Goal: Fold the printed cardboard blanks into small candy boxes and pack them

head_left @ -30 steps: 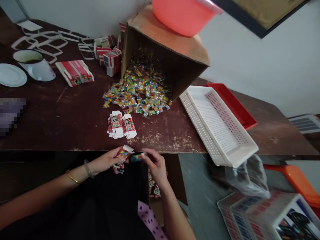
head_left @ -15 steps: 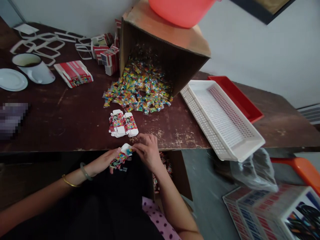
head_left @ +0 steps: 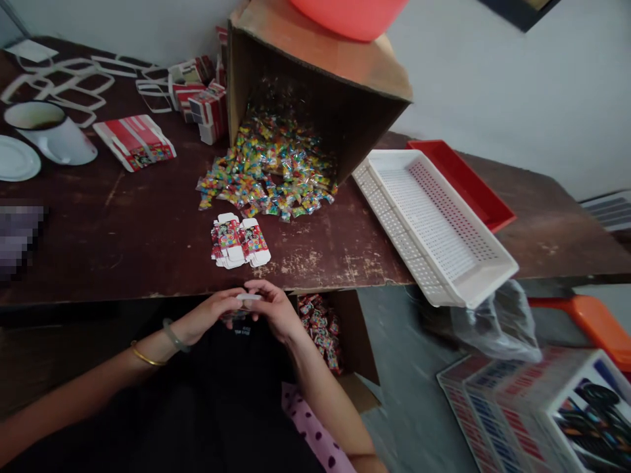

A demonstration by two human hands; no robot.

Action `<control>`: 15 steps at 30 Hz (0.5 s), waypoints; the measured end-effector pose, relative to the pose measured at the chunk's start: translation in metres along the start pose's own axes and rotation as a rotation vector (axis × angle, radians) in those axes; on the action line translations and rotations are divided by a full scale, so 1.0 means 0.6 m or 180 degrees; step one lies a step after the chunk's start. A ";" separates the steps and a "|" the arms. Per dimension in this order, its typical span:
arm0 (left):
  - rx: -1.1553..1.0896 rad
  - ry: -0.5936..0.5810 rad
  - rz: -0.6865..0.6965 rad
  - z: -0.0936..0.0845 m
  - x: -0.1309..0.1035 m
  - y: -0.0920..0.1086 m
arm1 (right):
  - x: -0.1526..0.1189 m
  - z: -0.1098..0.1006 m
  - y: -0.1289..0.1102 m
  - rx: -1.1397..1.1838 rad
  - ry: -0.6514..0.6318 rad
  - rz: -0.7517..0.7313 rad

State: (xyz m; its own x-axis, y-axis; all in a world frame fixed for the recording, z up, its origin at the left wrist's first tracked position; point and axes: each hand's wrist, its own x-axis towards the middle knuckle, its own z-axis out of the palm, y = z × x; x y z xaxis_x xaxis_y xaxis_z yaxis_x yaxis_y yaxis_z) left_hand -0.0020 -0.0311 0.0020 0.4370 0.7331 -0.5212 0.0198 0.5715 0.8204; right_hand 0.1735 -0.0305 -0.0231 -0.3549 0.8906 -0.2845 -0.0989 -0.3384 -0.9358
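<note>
Between both hands, just in front of the table edge, is a small printed candy box [head_left: 249, 297]; its white end flap shows and the rest is mostly covered by fingers. My left hand [head_left: 217, 310] is closed around its left side. The fingers of my right hand [head_left: 274, 309] press on the flap end from the right. Beyond them on the table lie two stacks of flat red printed cartons [head_left: 229, 240]. Behind these, wrapped candies [head_left: 276, 174] in many colours spill out of a cardboard box [head_left: 315, 59] lying on its side.
A white perforated basket [head_left: 444, 230] and a red tray [head_left: 473, 187] stand at the right. Below the table edge, a carton of filled packs [head_left: 320, 328] sits by my right arm. At left are an enamel mug [head_left: 73, 144], its lid [head_left: 17, 157] and a red bundle [head_left: 135, 141].
My right hand has moved from the box's open end, where it held a wrapped candy, to press on the flap. The box has turned; the candy is out of sight.
</note>
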 end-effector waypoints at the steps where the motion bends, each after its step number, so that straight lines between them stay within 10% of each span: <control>1: 0.0178 0.0091 0.0040 -0.002 0.002 0.001 | 0.002 -0.001 -0.005 -0.0269 0.0004 -0.0161; 6: 0.0017 0.0186 -0.0026 -0.009 0.012 0.008 | -0.006 -0.010 -0.039 -0.1569 -0.0343 -0.1288; 15: 0.0141 -0.0425 0.0306 -0.018 0.006 0.010 | 0.013 -0.015 -0.055 -0.1219 0.0162 -0.1066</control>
State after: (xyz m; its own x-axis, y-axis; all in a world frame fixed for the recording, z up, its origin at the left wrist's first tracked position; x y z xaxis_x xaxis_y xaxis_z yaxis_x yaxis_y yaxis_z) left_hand -0.0102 -0.0209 0.0021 0.5543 0.7264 -0.4062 0.0103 0.4820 0.8761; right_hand 0.1825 -0.0098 0.0040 -0.3155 0.9479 0.0433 0.1516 0.0954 -0.9838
